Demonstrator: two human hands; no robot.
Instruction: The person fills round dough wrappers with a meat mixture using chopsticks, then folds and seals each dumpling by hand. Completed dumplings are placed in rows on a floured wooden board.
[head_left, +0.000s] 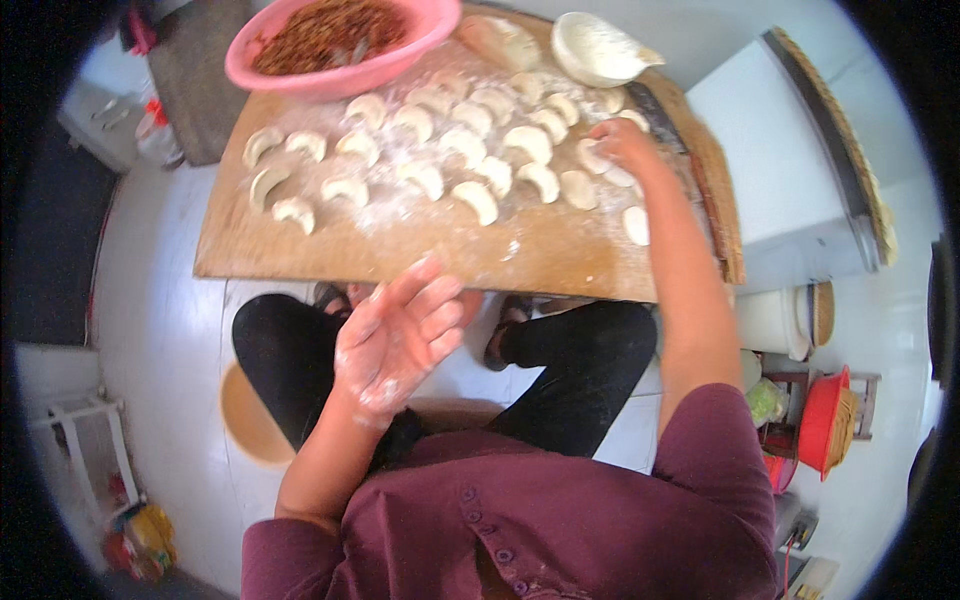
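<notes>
My left hand (397, 337), palm up and dusted with flour, is held empty over my lap, its fingers slightly curled and apart. At the right of the wooden board (420, 251), my right hand (619, 142) reaches down to a flat round dough wrapper (592, 156); its fingertips touch or nearly touch it, and a grip cannot be made out. More wrappers lie close by, one (578, 190) to the left and another (636, 225) nearer me. Several crescent-shaped dumplings (475, 202) are spread in rows over the floured board.
A pink basin (337, 84) of brown filling stands at the board's far left edge. A white bowl of flour (600, 49) and a lump of dough (499, 43) are at the back. Rolled or stacked material lines the board's right side. A red basin (821, 424) stands at the right.
</notes>
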